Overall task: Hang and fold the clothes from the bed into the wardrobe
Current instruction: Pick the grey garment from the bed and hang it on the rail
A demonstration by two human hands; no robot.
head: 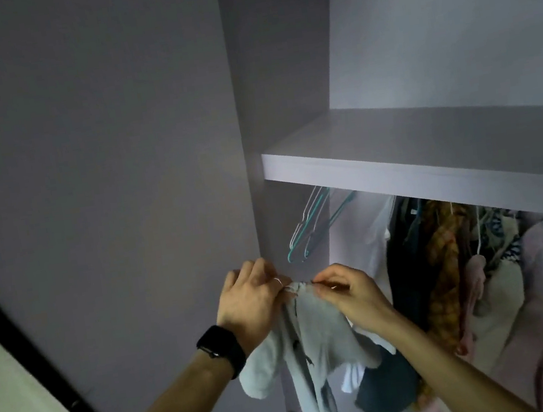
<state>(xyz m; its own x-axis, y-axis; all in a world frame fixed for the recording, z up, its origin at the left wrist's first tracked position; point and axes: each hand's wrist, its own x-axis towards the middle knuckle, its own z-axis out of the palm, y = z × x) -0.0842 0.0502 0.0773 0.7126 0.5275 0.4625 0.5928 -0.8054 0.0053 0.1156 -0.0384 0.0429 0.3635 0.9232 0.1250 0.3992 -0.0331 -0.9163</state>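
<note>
Dim wardrobe (393, 141): left hand (247, 298) and right hand (347, 291) pinch pale garment (317, 331) at bunched top; left fingertips hidden.

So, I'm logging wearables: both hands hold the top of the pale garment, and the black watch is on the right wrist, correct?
Not quite: the head view shows the black watch on the left wrist. The left hand and right hand do hold the top of the pale garment.

Dim, cool light on a plain lilac-grey panel (82, 144) and a white shelf (426, 137) — a black strip (33, 351) slants lower left.
</note>
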